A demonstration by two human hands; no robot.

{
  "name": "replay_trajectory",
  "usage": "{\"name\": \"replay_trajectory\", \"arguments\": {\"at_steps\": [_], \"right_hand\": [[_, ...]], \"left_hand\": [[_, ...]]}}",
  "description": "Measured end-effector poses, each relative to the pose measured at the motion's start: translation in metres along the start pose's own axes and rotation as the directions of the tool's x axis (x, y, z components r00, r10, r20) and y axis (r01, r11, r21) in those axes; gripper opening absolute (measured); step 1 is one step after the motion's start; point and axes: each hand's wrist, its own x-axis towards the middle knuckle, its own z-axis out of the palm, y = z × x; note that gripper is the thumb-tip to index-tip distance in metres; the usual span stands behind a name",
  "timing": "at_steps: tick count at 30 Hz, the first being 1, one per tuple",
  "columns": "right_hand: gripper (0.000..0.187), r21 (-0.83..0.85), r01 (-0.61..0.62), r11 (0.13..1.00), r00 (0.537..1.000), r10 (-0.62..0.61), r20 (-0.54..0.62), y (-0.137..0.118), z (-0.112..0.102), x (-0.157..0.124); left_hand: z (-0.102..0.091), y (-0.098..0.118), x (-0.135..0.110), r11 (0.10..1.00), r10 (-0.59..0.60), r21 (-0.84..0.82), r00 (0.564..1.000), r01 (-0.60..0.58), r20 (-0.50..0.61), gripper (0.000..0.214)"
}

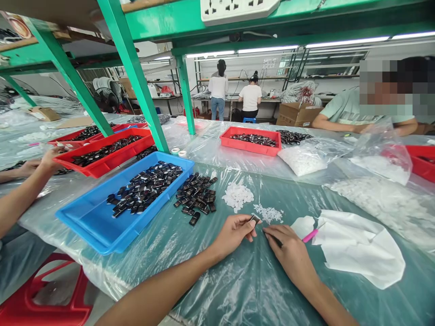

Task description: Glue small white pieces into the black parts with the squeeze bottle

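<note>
My left hand (236,233) pinches a small black rectangular piece with a light end (254,219), held just above the table. To its right, my right hand (287,246) has its fingers stretched toward the tabletop, close to a small heap of tiny white bits (268,213); nothing shows clearly in it, and the underside of the fingers is shaded. Behind my hands is a pile of flat white pieces (238,196). A loose pile of black pieces (197,194) lies left of that, beside a blue tray (91,226) partly filled with more of them.
A pink-handled tool (310,235) and a white sheet (362,249) lie at right. Red trays (250,147) of black pieces and bags of white parts (304,158) stand farther back. Green frame posts (136,77) rise at left. Co-workers sit left and across.
</note>
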Motion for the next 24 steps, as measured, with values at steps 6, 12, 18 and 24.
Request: {"name": "replay_trajectory", "arguments": {"at_steps": [6,12,18,24], "right_hand": [[0.021,0.145,-0.096,0.985,0.985,0.114,-0.127,-0.008,-0.010,-0.002],[0.024,0.624,-0.254,0.739,0.919,0.385,-0.082,-0.021,-0.021,-0.005],[0.022,0.730,-0.322,0.603,0.905,0.423,0.050,-0.023,-0.020,-0.009],[0.021,0.725,-0.269,0.634,0.929,0.369,0.023,-0.026,-0.018,-0.010]], "left_hand": [[0.002,0.003,-0.003,1.000,-0.021,-0.010,0.997,0.021,0.072,0.048],[0.003,-0.003,-0.004,0.996,-0.057,-0.057,0.981,0.069,0.188,0.046],[0.003,-0.007,-0.005,0.995,-0.070,-0.056,0.965,0.087,0.252,0.041],[0.004,-0.008,-0.006,0.999,-0.046,-0.012,0.963,0.051,0.264,0.040]]}}
